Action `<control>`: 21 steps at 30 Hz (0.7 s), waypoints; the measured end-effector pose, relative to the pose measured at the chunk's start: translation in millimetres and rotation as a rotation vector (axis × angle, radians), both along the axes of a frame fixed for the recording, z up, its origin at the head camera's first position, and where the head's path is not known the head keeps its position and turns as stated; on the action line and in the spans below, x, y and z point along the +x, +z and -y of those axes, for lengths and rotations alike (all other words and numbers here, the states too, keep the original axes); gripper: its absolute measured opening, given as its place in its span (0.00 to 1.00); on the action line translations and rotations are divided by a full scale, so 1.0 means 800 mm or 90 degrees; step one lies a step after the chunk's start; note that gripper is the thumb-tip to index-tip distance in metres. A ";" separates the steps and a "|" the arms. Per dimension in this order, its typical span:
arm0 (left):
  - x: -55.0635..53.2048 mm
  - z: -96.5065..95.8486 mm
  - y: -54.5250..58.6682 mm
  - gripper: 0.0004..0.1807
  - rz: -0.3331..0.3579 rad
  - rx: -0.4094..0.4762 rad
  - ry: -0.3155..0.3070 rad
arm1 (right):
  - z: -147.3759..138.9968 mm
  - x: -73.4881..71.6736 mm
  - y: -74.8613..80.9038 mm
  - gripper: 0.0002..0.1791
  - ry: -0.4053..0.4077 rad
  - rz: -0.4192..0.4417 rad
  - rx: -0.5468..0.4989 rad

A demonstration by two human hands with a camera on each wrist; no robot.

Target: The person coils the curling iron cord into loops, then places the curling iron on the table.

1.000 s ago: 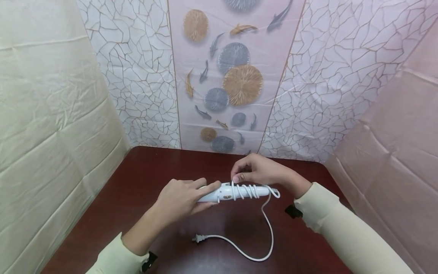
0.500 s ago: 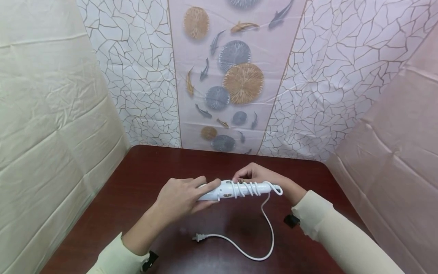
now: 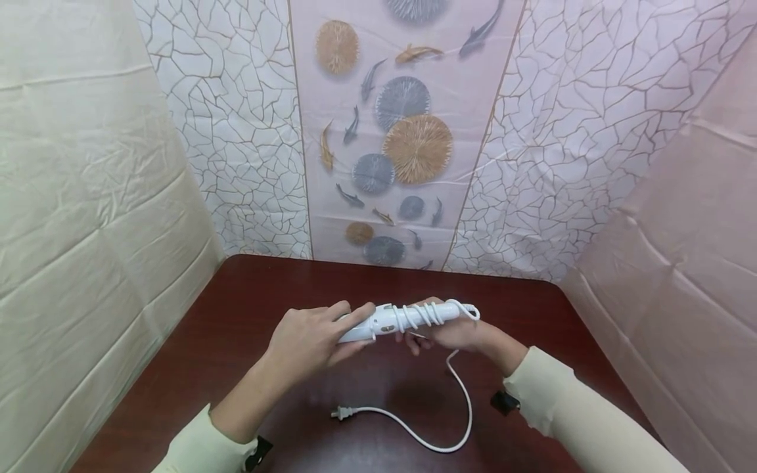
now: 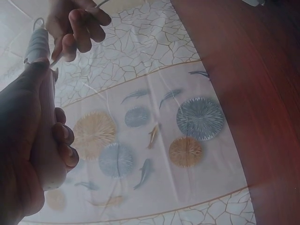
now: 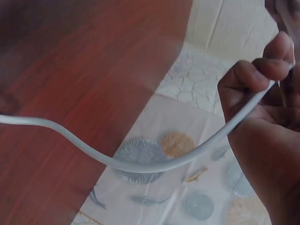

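- A person's left hand (image 3: 309,338) grips a white handheld appliance (image 3: 384,320) above a dark red table (image 3: 296,286).
- The right hand (image 3: 454,334), behind the appliance's cord-wrapped end, holds the white cord (image 3: 470,410) in curled fingers.
- A two-pronged plug (image 3: 344,412) lies nearer the person.

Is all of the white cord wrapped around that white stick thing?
No, a loose stretch of the white cord, ending in the plug, lies on the table.

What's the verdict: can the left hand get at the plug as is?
Probably not as is: the left hand holds the white wand. Freed, it likely could; nothing visible blocks the plug.
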State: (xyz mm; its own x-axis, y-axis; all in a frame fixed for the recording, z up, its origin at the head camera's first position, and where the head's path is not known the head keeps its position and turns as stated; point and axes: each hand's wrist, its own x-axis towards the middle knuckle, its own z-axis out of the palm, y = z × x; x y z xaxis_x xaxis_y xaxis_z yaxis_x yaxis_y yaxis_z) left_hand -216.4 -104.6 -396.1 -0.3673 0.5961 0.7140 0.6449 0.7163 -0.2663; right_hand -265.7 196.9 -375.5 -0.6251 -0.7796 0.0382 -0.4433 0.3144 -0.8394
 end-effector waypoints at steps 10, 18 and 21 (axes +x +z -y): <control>0.000 0.002 -0.002 0.29 0.028 0.022 0.036 | 0.026 0.044 -0.022 0.13 -0.175 -0.243 0.040; 0.002 0.002 -0.001 0.30 0.043 0.025 0.058 | 0.045 0.071 -0.026 0.06 -0.246 -0.497 0.112; 0.002 0.002 -0.001 0.30 0.055 0.026 0.067 | 0.048 0.079 -0.023 0.04 -0.248 -0.550 0.154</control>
State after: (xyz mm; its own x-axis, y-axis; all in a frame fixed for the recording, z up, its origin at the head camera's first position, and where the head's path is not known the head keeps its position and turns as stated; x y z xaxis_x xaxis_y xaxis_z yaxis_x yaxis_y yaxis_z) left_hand -215.1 -106.3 -397.0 -0.4869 0.5218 0.7004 0.5852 0.7902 -0.1820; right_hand -202.4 158.5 -393.5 -0.6725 -0.5710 0.4709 -0.7038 0.6903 -0.1680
